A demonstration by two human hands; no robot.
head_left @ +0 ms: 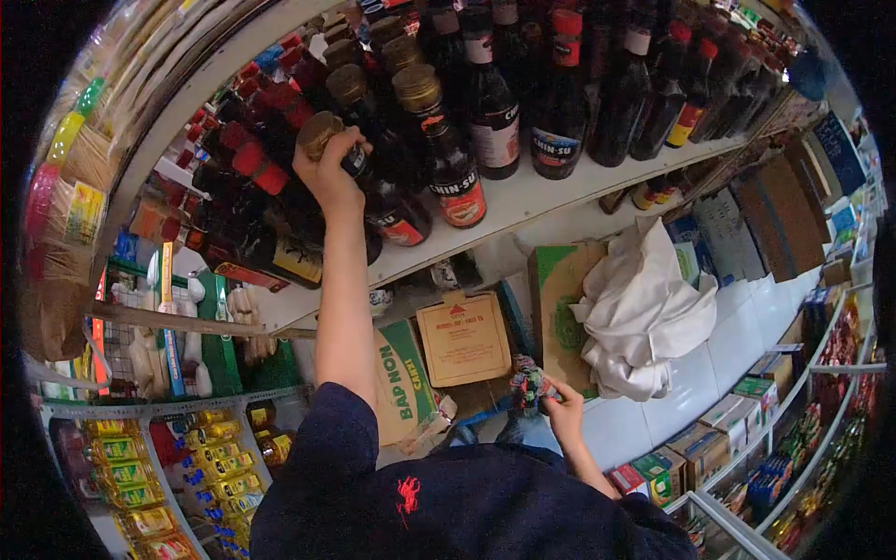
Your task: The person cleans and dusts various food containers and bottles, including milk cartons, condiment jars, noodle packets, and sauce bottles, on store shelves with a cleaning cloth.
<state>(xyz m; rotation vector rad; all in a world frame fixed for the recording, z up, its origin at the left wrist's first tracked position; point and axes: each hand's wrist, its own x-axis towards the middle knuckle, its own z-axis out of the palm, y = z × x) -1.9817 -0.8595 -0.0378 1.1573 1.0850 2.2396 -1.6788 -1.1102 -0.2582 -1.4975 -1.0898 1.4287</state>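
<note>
My left hand (331, 173) reaches up to the shelf and is closed around the neck of a dark sauce bottle (319, 133) with a dusty gold cap. Its lower part is hidden behind my hand and arm. Beside it stand Chin-su sauce bottles (455, 177) with red and black labels. Low in front of my body, my right hand (563, 406) is closed on a bunched multicoloured cloth (529, 385), whose exact shape is hard to make out.
The white shelf edge (523, 207) runs below several rows of dark bottles. Beneath it are cardboard boxes (464, 338) and a crumpled white sack (644, 313). Yellow oil bottles (219, 457) fill a rack at lower left. Packaged goods (714, 439) line shelves at right.
</note>
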